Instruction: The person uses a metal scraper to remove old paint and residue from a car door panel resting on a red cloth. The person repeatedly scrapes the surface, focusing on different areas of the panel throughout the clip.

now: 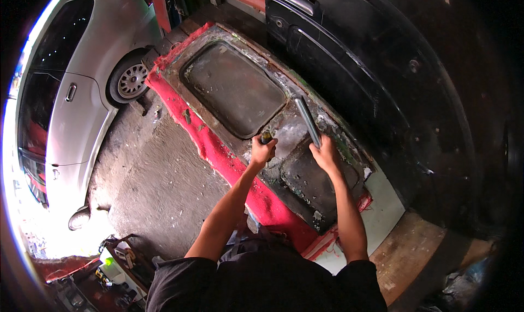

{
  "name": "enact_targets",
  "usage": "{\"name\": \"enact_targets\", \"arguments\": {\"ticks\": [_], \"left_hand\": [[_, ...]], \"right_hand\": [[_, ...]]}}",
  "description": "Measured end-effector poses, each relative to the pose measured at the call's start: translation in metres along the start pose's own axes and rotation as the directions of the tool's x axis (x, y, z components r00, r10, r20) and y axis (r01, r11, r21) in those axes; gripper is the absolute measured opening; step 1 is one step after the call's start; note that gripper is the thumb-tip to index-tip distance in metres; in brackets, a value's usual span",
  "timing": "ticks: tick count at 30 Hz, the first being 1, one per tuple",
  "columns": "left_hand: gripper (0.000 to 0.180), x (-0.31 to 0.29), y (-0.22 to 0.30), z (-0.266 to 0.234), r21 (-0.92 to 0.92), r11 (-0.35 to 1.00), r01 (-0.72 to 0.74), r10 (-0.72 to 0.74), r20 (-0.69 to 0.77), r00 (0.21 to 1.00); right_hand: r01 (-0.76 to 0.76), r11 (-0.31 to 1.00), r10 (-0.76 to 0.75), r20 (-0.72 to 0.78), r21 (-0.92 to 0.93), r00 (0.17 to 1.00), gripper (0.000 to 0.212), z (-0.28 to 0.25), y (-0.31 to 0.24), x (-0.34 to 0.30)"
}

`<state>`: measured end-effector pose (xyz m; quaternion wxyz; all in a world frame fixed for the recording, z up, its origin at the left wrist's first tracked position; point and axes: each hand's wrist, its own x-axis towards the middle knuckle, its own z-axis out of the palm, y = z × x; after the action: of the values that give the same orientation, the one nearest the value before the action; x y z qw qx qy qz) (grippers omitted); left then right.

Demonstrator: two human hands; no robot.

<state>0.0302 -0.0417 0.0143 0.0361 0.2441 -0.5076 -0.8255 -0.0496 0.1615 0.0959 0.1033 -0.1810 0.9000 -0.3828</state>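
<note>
A worn metal vehicle panel point(284, 123) with two recessed sections and scraped, patchy paint lies in front of me on red cloth point(218, 160). My left hand point(262, 151) is closed around a short tool with a yellow-and-dark handle end point(266, 137), just below the larger recess. The rest of that tool is hidden by the hand. My right hand point(326, 153) grips one end of a grey bar-shaped tool point(308, 121). Its far end points up and left over the panel's far border; whether it touches the metal I cannot tell.
A silver car point(79, 93) stands to the left on the rough concrete floor point(150, 175). Large black vehicle panels point(349, 66) rise close behind the work on the right. Tools and containers point(123, 257) sit at the lower left, with a wooden board point(409, 252) at the lower right.
</note>
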Motion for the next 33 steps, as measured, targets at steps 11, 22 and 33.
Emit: {"name": "enact_targets", "arguments": {"ticks": [11,22,33], "left_hand": [[0.025,-0.006,0.011,-0.007,0.192,0.971,-0.145,0.073,0.340,0.938],[0.029,0.010,0.010,-0.001,0.490,0.739,-0.462,0.175,0.523,0.834],[0.028,0.029,0.008,-0.009,0.478,0.744,-0.467,0.081,0.630,0.773]], "right_hand": [[-0.256,0.936,0.275,-0.048,0.241,0.960,0.023,0.045,0.039,-0.132],[-0.367,0.848,0.438,-0.114,0.384,0.892,0.022,0.088,0.055,-0.186],[-0.444,0.836,0.515,-0.177,0.324,0.839,0.027,0.128,0.026,-0.192]]}}
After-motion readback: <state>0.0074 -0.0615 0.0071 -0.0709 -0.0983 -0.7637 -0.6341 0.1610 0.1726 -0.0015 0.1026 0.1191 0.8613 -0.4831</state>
